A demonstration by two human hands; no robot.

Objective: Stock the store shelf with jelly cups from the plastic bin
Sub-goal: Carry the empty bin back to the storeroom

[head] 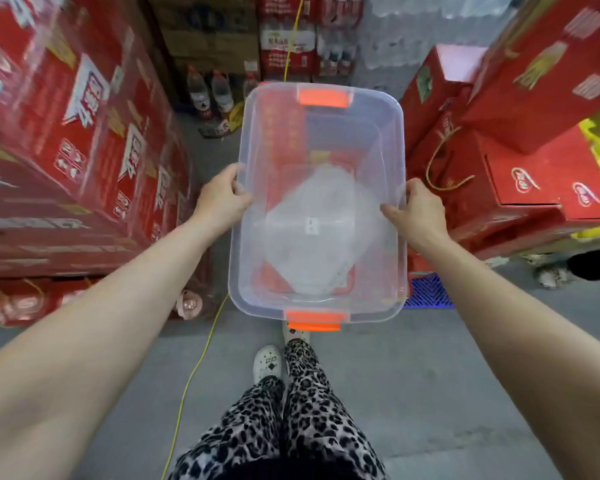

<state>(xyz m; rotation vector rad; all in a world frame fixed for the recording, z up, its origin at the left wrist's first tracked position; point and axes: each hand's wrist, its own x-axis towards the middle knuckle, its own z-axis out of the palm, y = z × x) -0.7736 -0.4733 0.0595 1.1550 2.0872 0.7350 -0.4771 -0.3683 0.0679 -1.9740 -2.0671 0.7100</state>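
Observation:
I carry a clear plastic bin (394, 140) with orange latches at its near and far ends, held level in front of me above the floor. My left hand (220, 197) grips its left rim, thumb over the edge. On the right rim, my right hand (418, 211) grips with the thumb inside the wall. Inside the bin lies only a crumpled clear plastic bag (317, 233) with a small white label. No jelly cups or store shelf show in the view.
Stacks of red cartons (84, 140) wall the left side, and red gift boxes (520, 188) are piled on the right. Large water bottles (210, 91) and shrink-wrapped bottle packs stand ahead. A yellow cable (201, 358) runs along the grey floor. A blue crate (428, 292) sits under the bin's right corner.

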